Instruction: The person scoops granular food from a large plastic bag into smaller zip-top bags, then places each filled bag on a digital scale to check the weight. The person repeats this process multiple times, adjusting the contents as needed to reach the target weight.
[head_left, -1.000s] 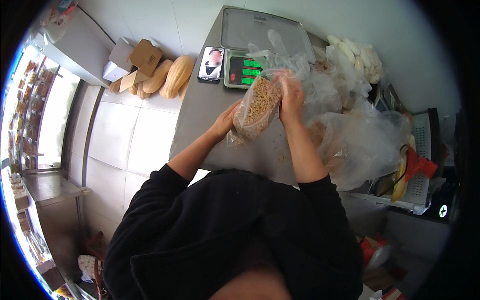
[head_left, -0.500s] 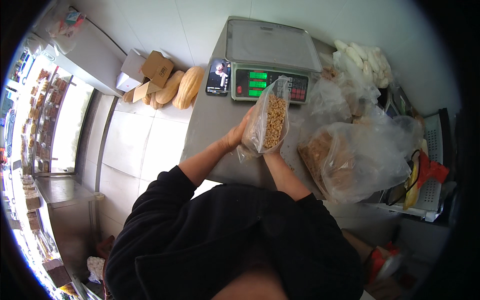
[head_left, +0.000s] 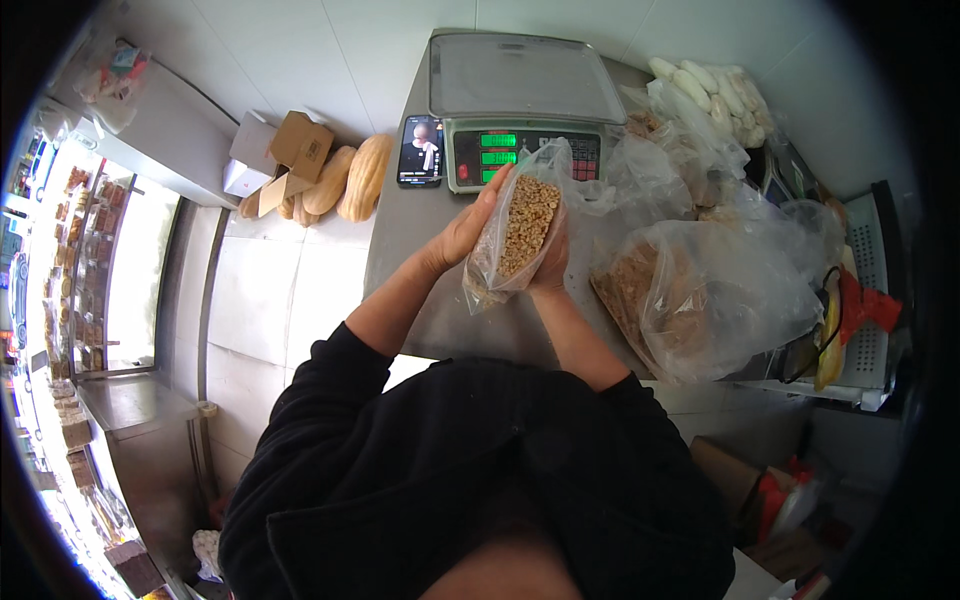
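Observation:
A clear plastic bag [head_left: 526,222] partly filled with light brown granules, like chopped nuts, is between my hands above the near part of the counter. My left hand [head_left: 468,230] presses flat along the bag's left side, fingers pointing up toward the scale. On the bag's right side is my right hand [head_left: 551,268], its fingers mostly hidden behind the bag. The mouth of the bag stands loosely open at the top and overlaps the front panel of a weighing scale [head_left: 530,80]. Green digits glow on that panel.
A phone [head_left: 420,152] lies left of the scale on the metal counter [head_left: 400,280]. To the right are a large clear bag of brown food [head_left: 680,300] and a bag of white pieces [head_left: 715,95]. Pumpkins [head_left: 365,178] and an opened carton [head_left: 300,145] stand along the wall.
My left hand has slid higher along the bag, and the bag leans more to the right at its top. The whole view has shifted slightly.

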